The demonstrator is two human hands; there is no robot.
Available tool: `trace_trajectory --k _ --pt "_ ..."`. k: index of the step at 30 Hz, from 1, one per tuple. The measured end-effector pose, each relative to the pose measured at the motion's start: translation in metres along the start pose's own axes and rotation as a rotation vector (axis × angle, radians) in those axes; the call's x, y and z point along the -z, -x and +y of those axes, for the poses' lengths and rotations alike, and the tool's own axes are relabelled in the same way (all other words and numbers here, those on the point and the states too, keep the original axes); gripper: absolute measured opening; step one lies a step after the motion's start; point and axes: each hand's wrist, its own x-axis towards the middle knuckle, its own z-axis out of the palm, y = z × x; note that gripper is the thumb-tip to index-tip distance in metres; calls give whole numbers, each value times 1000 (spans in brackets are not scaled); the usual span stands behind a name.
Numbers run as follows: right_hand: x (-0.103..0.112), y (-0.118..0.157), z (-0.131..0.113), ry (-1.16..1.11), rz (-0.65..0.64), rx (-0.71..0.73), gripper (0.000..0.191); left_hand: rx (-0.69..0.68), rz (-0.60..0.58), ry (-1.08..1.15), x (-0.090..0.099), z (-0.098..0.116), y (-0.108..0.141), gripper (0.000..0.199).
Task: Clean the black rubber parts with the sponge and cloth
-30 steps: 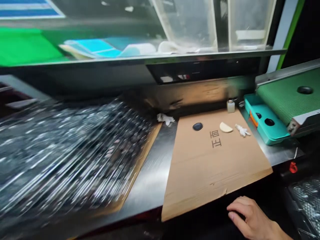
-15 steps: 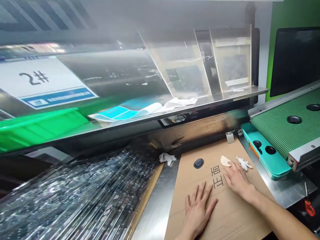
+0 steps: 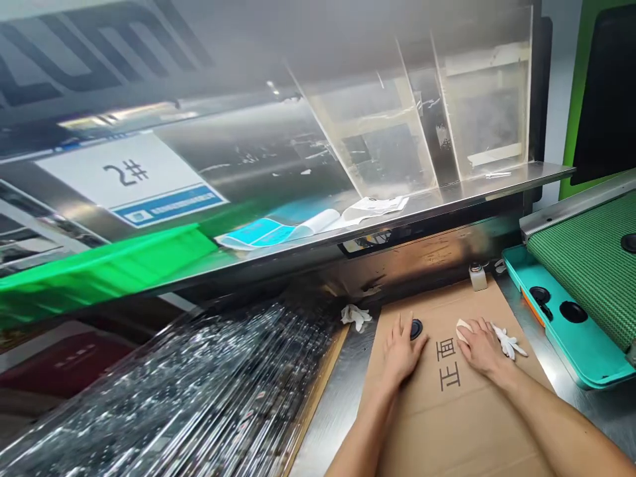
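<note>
Black round disc [image 3: 416, 329] lies on the far half of the cardboard sheet [image 3: 422, 430], left of its printed characters [image 3: 448, 364]. At the disc's left side is the left hand [image 3: 403, 351], fingers spread and reaching past it; whether they grip it or only touch it, I cannot tell. Right of the characters, the right hand [image 3: 479, 344] rests palm down on the sheet, fingers bent over a cream-coloured pad [image 3: 464, 326] that is partly covered; I cannot tell if the pad is pinched or merely pressed. Just beside that hand, toward the sheet's right edge, lies a crumpled white glove-like piece [image 3: 511, 344]. A small white bottle [image 3: 478, 277] stands at the sheet's far edge. Beyond its right edge sits a teal tray [image 3: 603, 368] holding black round pieces [image 3: 573, 312], beside a green conveyor belt [image 3: 586, 258].
</note>
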Motion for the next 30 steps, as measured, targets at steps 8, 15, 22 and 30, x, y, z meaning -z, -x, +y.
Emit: trace_trajectory --k 8,15,22,30 --pt "-1 2 -6 -384 170 -78 32 253 -259 1112 2 48 -15 49" --pt "4 -1 -6 -496 115 -163 34 421 -454 1931 21 103 20 38" --pt "5 -2 -4 -464 99 -148 37 392 -477 1943 22 106 23 41" --pt "1 -2 -2 -467 120 -150 36 321 -455 1846 23 110 23 44"
